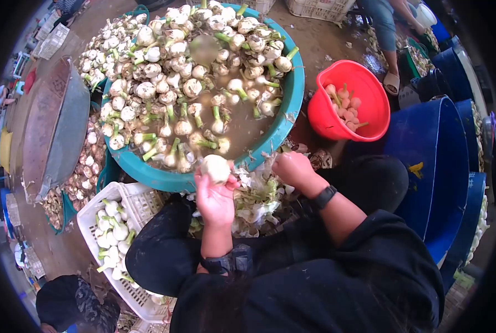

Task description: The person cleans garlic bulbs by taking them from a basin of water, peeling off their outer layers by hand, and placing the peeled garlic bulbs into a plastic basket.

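Observation:
My left hand [213, 204] is turned palm up, its fingers curled round a pale, cleaned garlic bulb [215, 168]. To its right, above a heap of peeled garlic skins [262, 201], my right hand [297, 170] is closed, and what it may hold is hidden. Both hands are at the near rim of a large green tub [291, 111]. Muddy water and many dirty garlic bulbs [192, 87] with short green stems fill that tub.
A white crate [142, 202] of cleaned bulbs stands at my left. Right of the tub is a red bucket [364, 105] with some bulbs inside. Tall blue bins [431, 166] stand at the right. A metal trough [65, 133] lies left. Other people [76, 305] sit nearby.

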{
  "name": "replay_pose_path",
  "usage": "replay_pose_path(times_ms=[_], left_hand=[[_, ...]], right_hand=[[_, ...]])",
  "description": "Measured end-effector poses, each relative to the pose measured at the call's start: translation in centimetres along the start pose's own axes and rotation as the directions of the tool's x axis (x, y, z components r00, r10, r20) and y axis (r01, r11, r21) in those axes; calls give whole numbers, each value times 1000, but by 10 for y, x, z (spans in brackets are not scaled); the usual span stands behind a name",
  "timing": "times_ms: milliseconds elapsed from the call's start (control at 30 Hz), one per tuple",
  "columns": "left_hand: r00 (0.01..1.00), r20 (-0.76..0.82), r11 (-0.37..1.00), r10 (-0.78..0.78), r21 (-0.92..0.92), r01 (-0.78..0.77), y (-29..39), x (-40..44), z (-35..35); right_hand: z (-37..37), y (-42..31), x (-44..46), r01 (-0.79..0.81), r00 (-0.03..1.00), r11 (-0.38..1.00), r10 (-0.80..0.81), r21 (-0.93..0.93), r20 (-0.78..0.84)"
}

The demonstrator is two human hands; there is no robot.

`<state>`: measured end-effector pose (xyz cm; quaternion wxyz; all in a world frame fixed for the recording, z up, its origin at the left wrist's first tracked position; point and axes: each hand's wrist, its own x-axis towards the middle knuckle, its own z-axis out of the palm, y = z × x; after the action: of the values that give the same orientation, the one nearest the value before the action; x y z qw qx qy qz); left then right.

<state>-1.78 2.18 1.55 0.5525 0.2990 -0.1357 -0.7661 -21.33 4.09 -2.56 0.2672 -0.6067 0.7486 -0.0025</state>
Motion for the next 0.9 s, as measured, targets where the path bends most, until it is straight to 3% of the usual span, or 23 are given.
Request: replay_pose_path(times_ms=[67,133,200,233,267,333,400,467,533,600,700,733,767,800,833,867,900], left_hand=[[990,-17,989,-143,-35,142,7,4,-11],[980,-52,981,-193,-20,192,4,2,-11],[967,-74,970,-242,1,243,1,2,-6],[952,-193,970,-236,11,242,-3,2,-1],[924,-312,971,-221,21,239,-4,2,3],[931,-290,962,-222,92,258,-4,-2,8],[915,-376,944,-145,224,241,-7,-2,11],[919,-366,943,-150,226,244,-7,-1,7],[923,-353,943,-156,226,246,-6,0,-1],[933,103,938,-345,79,338,-3,-2,-9],[920,50,921,-389,57,386,-1,-5,1],[921,25,919,-389,83,386,-3,-5,-2],[917,33,914,-398,97,394,-5,-2,-11],[917,33,914,-398,93,394,-5,-1,-10],[929,16,924,-370,108,366,-5,0,-8],[940,1,932,-342,127,339,-6,0,-5],[955,-112,946,-274,149,289,-5,-2,9]], right_hand=[[-19,-16,-13,13,1000,1000,-13,24,-12],[-36,-44,-23,410,876,811,-223,418,-428],[-45,-63,-26,641,712,726,-441,250,-547],[-57,-71,-32,652,724,725,-507,224,-468],[-55,-73,-32,653,722,724,-505,223,-472],[-43,-75,-32,665,647,745,-545,45,-534],[-36,-76,-31,655,643,755,-548,14,-534],[-36,-76,-29,620,722,773,-493,136,-485],[-37,-73,-20,482,835,819,-322,310,-447],[-26,-56,-1,281,929,760,-64,586,-364],[-33,-30,5,173,976,792,-217,586,6],[-34,-33,1,174,975,793,-221,584,9],[-34,-36,-6,83,968,444,-247,892,33],[-36,-38,-10,-42,960,1,-278,999,41],[-34,-36,-9,-71,908,102,-405,992,107],[-30,-38,-6,261,885,319,-456,911,-94],[-32,-39,-7,186,914,335,-405,924,-37]])
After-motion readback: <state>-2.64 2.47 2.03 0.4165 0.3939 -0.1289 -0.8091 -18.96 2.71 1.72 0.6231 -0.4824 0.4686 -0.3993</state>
